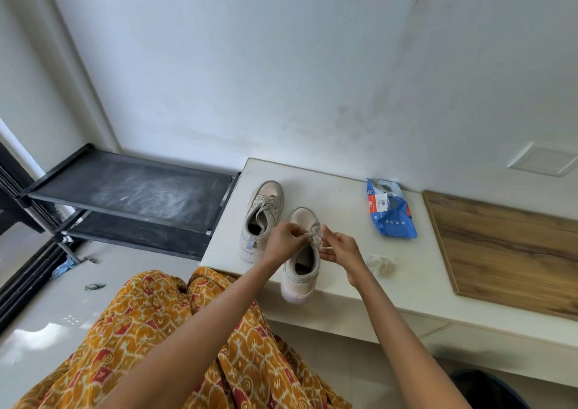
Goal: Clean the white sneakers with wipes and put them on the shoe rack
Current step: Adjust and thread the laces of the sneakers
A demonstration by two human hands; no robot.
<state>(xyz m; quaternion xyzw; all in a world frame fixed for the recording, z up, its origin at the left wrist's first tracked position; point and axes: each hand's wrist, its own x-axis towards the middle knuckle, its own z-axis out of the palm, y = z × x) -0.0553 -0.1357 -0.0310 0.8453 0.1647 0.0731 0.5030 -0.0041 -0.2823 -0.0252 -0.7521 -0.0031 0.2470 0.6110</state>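
Our hands, left hand (283, 242) and right hand (339, 247), each pinch a lace end (314, 233) over the nearer sneaker (301, 261) on the surface (406, 283) (heel overhanging its edge), so we should pull both evenly and snug the bow flat.

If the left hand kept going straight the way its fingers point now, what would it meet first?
The left hand points right, at the lace it already pinches above the near sneaker. Just past that it would likely meet the right hand, though depth is unclear.
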